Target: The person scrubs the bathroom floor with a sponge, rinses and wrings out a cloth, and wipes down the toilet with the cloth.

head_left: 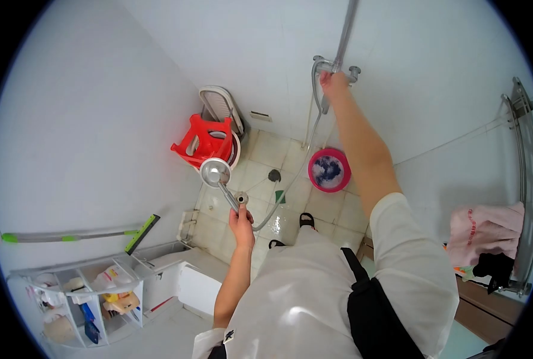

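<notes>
My left hand (241, 227) is closed around the handle of a shower head (216, 173), whose round face is held out over the tiled floor. A grey hose (302, 173) runs from that handle up to the wall. There my right hand (334, 85), arm stretched out, is closed at the middle of the chrome shower faucet (354, 73); its fingers partly hide the fitting. Below the right arm stands a pink basin (329, 170) with dark cloth and suds in it. I cannot make out water coming from the shower head.
An upturned red stool (209, 139) sits on a pale bucket by the corner. A green squeegee (140, 234) leans at the left above a corner shelf (78, 293) of bottles. The floor (266, 149) has wet patches. A pink towel (485, 233) hangs at the right.
</notes>
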### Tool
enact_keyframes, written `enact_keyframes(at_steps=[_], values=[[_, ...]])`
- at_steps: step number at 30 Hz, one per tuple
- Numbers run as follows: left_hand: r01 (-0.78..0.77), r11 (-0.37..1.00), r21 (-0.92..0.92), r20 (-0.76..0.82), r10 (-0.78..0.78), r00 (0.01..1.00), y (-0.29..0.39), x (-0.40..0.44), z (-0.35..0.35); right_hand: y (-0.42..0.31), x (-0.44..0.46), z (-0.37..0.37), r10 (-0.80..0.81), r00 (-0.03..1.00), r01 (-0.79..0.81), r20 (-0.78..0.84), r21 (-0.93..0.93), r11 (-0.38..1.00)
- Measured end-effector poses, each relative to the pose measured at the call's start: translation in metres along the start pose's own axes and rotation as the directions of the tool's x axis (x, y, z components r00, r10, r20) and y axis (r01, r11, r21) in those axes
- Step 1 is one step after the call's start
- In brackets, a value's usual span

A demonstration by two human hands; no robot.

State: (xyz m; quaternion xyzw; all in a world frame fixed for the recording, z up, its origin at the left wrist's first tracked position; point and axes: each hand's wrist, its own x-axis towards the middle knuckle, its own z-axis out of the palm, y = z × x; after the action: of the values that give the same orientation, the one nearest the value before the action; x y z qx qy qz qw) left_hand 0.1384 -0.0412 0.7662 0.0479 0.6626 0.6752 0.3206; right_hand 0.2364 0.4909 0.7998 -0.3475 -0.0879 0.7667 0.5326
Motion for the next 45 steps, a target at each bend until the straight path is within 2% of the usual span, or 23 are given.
enact_keyframes(at_steps=[1, 5, 8, 11, 14, 15, 18, 19, 20, 21, 22, 23, 24, 25, 28, 30, 32, 35, 37, 45], values=[[0.007, 1.0, 0.005, 0.006, -0.007, 1.0, 0.001, -0.003, 0.001, -0.003, 0.003, -0.004, 0.049, 0.998, -0.053, 0.04, 0.091, 0.995], [0.029, 0.999, -0.036, 0.031, -0.028, 0.999, -0.004, -0.004, -0.01, -0.002, 0.012, 0.0, 0.068, 0.998, -0.067, -0.006, 0.133, 0.989], [0.051, 0.999, -0.012, 0.032, -0.051, 0.998, -0.001, -0.007, -0.018, -0.006, 0.01, -0.004, 0.121, 0.992, -0.123, 0.022, 0.152, 0.981], [0.049, 0.999, -0.001, 0.039, -0.049, 0.998, -0.008, -0.009, -0.032, -0.008, 0.029, -0.014, 0.187, 0.973, -0.213, 0.136, 0.209, 0.954], [0.066, 0.998, 0.013, 0.038, -0.067, 0.997, -0.021, -0.014, -0.043, -0.008, 0.032, -0.015, 0.161, 0.983, -0.175, 0.086, 0.196, 0.965], [0.083, 0.997, 0.004, 0.028, -0.083, 0.996, -0.022, -0.016, -0.044, -0.01, 0.035, -0.016, 0.19, 0.976, -0.21, 0.104, 0.23, 0.95], [0.103, 0.995, -0.01, 0.003, -0.102, 0.995, -0.03, -0.019, -0.054, -0.013, 0.036, -0.017, 0.224, 0.972, -0.232, 0.071, 0.131, 0.964], [0.101, 0.995, -0.018, 0.002, -0.101, 0.995, -0.032, -0.017, -0.055, -0.008, 0.036, -0.012, 0.108, 0.989, -0.111, -0.104, -0.017, 0.994], [0.095, 0.995, -0.021, -0.003, -0.095, 0.995, -0.032, -0.015, -0.056, -0.008, 0.009, 0.005, -0.047, 0.982, -0.018, -0.185, -0.33, 0.944], [0.092, 0.996, -0.024, -0.009, -0.092, 0.996, -0.033, -0.015, -0.058, -0.011, -0.045, 0.028, -0.216, 0.953, 0.041, -0.212, -0.617, 0.786], [0.091, 0.996, -0.025, -0.016, -0.092, 0.996, -0.034, -0.017, -0.06, -0.012, -0.075, 0.038, -0.381, 0.906, 0.058, -0.182, -0.84, 0.539], [0.102, 0.995, -0.018, -0.027, -0.102, 0.994, -0.035, -0.017, -0.062, -0.014, -0.071, 0.035, -0.387, 0.921, 0.066, -0.04, -0.964, 0.256], [0.114, 0.993, -0.01, -0.034, -0.114, 0.993, -0.037, -0.017, -0.064, -0.021, -0.06, 0.029, -0.352, 0.931, 0.084, 0.097, -0.995, -0.052], [0.128, 0.992, -0.007, -0.038, -0.128, 0.991, -0.039, -0.017, -0.063, -0.027, -0.05, 0.025, -0.278, 0.936, 0.107, 0.215, -0.928, -0.358], [0.142, 0.989, -0.026, -0.036, -0.143, 0.989, -0.036, -0.023, -0.057, -0.03, -0.024, 0.019, -0.177, 0.946, 0.137, 0.273, -0.828, -0.543], [0.152, 0.987, -0.046, -0.024, -0.153, 0.988, -0.041, -0.024, -0.056, -0.02, 0.033, -0.013, -0.25, 0.885, 0.242, 0.392, -0.849, -0.47], [0.15, 0.987, -0.048, -0.006, -0.151, 0.989, -0.045, -0.024, -0.054, -0.019, 0.042, -0.017, -0.285, 0.903, 0.235, 0.321, -0.925, -0.298], [0.151, 0.988, -0.029, 0.017, -0.151, 0.988, -0.05, -0.027, -0.055, -0.017, -0.004, 0.007, -0.207, 0.978, 0.044, 0.016, -0.99, 0.134], [0.151, 0.988, -0.021, 0.027, -0.151, 0.988, -0.053, -0.026, -0.055, -0.016, -0.019, 0.013, -0.179, 0.981, 0.012, -0.074, -0.898, 0.439], [0.16, 0.987, -0.001, 0.04, -0.16, 0.986, -0.051, -0.029, -0.049, -0.016, -0.031, 0.014, -0.133, 0.991, 0.044, -0.033, -0.842, 0.538]])
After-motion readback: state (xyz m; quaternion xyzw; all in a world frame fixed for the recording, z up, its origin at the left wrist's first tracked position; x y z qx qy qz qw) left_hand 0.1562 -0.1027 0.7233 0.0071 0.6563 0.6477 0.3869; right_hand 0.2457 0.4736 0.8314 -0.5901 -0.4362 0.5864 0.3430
